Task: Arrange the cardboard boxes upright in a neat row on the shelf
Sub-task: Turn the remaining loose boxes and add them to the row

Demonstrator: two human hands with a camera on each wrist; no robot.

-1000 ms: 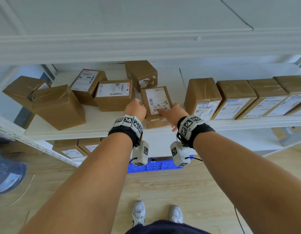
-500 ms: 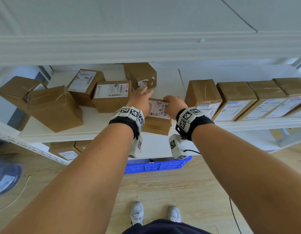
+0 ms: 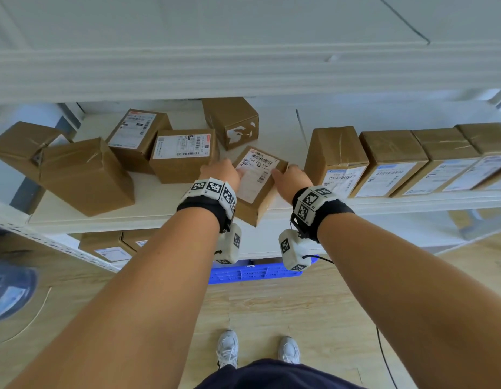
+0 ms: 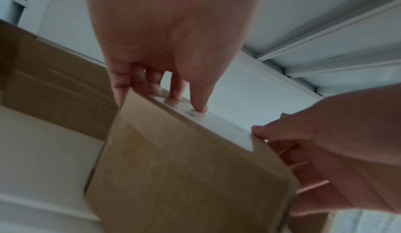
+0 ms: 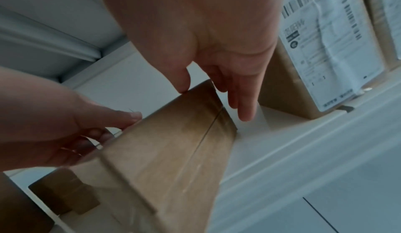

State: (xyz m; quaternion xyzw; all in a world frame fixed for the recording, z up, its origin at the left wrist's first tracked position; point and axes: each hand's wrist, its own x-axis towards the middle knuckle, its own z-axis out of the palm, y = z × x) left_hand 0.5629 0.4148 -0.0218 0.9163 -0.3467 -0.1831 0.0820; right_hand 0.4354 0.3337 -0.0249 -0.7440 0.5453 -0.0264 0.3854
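Left of the neat row of upright boxes (image 3: 412, 161) on the shelf (image 3: 165, 209), the labelled box (image 3: 257, 183) sits tilted at the shelf's front edge. The left hand (image 3: 222, 174) pinches its left side, thumb on the label; the right hand (image 3: 291, 181) clasps its right side. It looks light, stiff and tape-slick, so opposite side faces suit the grip best.

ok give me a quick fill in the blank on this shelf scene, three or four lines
1. The box with the white label is held by ____ hands.
2. The neat row of upright boxes stands to the ____ of the held box.
3. On the floor under the shelf sits a ____ crate.
4. The left hand grips the held box's ____ side.

Missing words: both; right; blue; left
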